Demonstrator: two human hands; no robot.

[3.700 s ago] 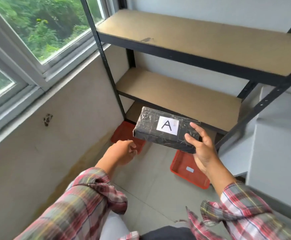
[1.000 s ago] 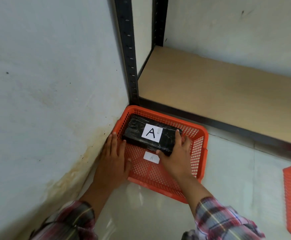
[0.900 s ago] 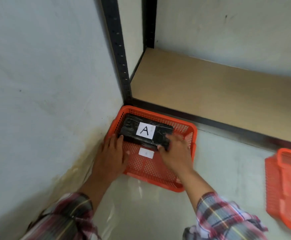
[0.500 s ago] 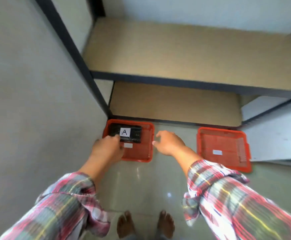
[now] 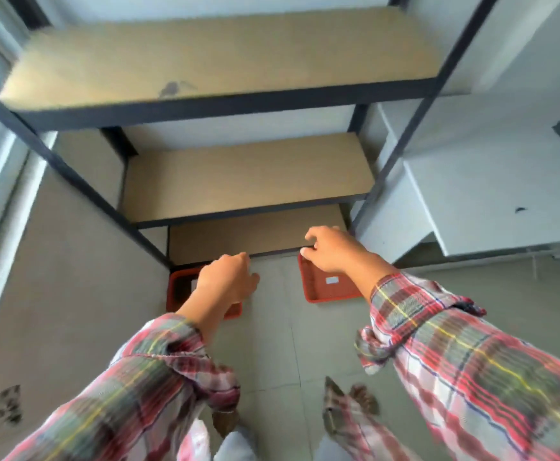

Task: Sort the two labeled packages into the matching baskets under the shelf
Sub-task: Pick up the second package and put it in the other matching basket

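Observation:
Two orange baskets stand on the floor in front of the shelf. My left hand (image 5: pixel 227 282) hovers above the left basket (image 5: pixel 176 289) and hides most of it; the black package marked A inside it shows only as a dark patch. The right basket (image 5: pixel 330 287) has a small white label on its bottom and holds no package. My right hand (image 5: pixel 330 249) floats over its far edge, fingers loosely curled and holding nothing. My left hand holds nothing too, with its fingers bent downward. No second package is visible.
A black metal shelf (image 5: pixel 232 104) with tan boards rises ahead, its lowest board (image 5: pixel 252 236) just behind the baskets. A beige wall (image 5: pixel 55 294) is on the left, a white stepped ledge (image 5: pixel 491 194) on the right. My feet (image 5: pixel 352 400) stand on grey tiles.
Both hands let go of the package A, which stays in the left basket. I have stood up, so the view has risen and both hands have lifted away from the baskets.

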